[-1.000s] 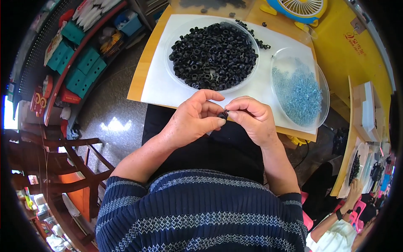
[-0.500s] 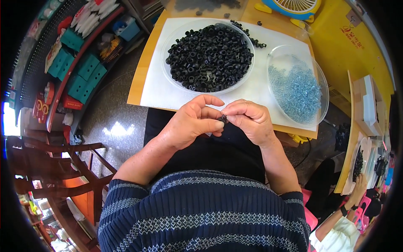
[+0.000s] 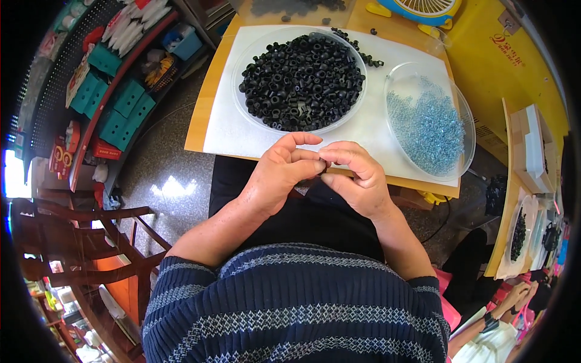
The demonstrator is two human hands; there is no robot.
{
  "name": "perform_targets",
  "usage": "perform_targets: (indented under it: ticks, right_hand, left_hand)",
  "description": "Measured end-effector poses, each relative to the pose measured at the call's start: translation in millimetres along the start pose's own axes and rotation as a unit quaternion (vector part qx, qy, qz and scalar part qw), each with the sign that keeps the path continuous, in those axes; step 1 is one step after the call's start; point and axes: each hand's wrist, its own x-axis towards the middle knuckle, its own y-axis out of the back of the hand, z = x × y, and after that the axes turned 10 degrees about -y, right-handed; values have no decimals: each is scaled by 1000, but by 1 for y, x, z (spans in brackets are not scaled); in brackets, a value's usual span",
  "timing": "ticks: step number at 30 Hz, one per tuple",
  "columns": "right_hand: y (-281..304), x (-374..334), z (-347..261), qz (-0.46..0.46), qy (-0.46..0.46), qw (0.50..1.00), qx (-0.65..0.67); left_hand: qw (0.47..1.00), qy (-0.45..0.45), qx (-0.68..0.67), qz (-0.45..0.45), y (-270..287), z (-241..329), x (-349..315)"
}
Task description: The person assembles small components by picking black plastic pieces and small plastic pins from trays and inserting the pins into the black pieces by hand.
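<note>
In front of my body, over the table's near edge, both hands meet at their fingertips. My left hand [image 3: 281,172] pinches a small black part [image 3: 323,172] between thumb and fingers; most of it is hidden. Against it from the other side comes my right hand [image 3: 358,178], thumb and forefinger curled in; what they pinch is too small to make out. Beyond the hands, a round clear tray [image 3: 237,112] is heaped with small black ring-like parts [image 3: 299,78]. To its right, an oval clear tray [image 3: 470,136] carries many tiny pale-blue clear pieces [image 3: 433,133].
Both trays rest on a white sheet [image 3: 227,136] on a wooden table [image 3: 196,130]. A blue-and-yellow fan [image 3: 426,9] stands at the far right edge. Shelves with teal boxes [image 3: 124,97] and a wooden chair [image 3: 103,242] are on the left. A co-worker's hands [image 3: 514,299] show at lower right.
My right thumb has dropped lower and away from its forefinger, and the black part is more covered by my fingers. At lower right, the co-worker's hands have drawn back from their tray.
</note>
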Motion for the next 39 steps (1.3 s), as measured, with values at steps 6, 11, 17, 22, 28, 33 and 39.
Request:
perform_targets:
  ticks: [6,11,17,22,28,33,39]
  right_hand:
    - [-6,-1,2,60,35,994,-83]
    - [1,-2,2,56,31,994,-85]
    - [1,-3,-3,36,28,995,-88]
    - [-3,-4,0,44,59,994,-85]
    - [-1,-4,-2,23,26,993,-117]
    - [1,8,-2,9,119,955,-270]
    - [9,8,0,9,166,928,-333]
  left_hand:
    - [999,24,-16,17,-7,2,-1]
    - [989,100,-109,25,-4,5,-7]
    - [990,109,-83,-30,5,-2,-7]
    - [994,90,-62,-21,1,-3,-5]
    - [994,91,-67,-2,1,-6,-3]
    - [995,95,-36,-11,4,-11,-1]
    - [993,104,-28,-39,-3,-6,-4]
